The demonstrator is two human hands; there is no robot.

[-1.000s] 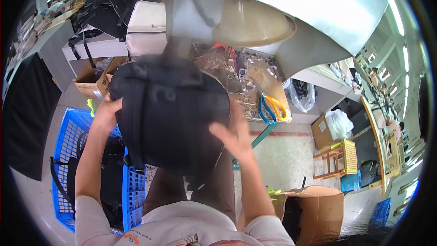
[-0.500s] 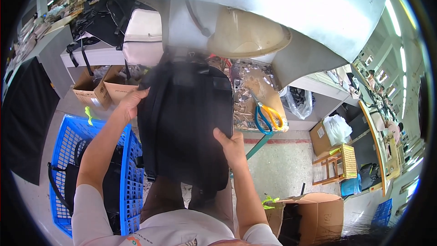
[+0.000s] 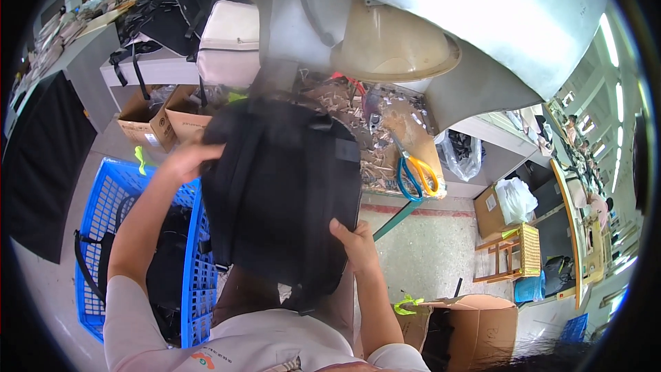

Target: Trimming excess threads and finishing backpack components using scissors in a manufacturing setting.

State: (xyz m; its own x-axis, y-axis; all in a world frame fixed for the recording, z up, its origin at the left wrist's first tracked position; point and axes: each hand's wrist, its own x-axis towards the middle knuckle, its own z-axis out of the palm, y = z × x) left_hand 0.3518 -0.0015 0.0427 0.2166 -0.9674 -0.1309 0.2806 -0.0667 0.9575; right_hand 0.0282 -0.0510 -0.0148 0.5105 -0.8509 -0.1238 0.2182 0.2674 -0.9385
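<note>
A black backpack is held up in front of my body, its shoulder straps facing me. My left hand is closed on its left side near the top, slightly blurred, with the fingers passing out of sight. On the lower right edge my right hand grips it, thumb lying on the near face and the other fingers hidden behind. The bag's top is smeared by motion. Beyond it, scissors with one orange and one blue handle lie on a worn surface strewn with scraps.
A blue plastic basket with black bags stands at my left. Farther off are cardboard boxes and a pale pink bag on a bench. A large metal machine hangs over the far side. An open carton sits at my right, near a wooden stool.
The backpack has come slightly lower and nearer to me, tilting a little, with both hands still on it. More of the scrap-covered surface behind it shows.
</note>
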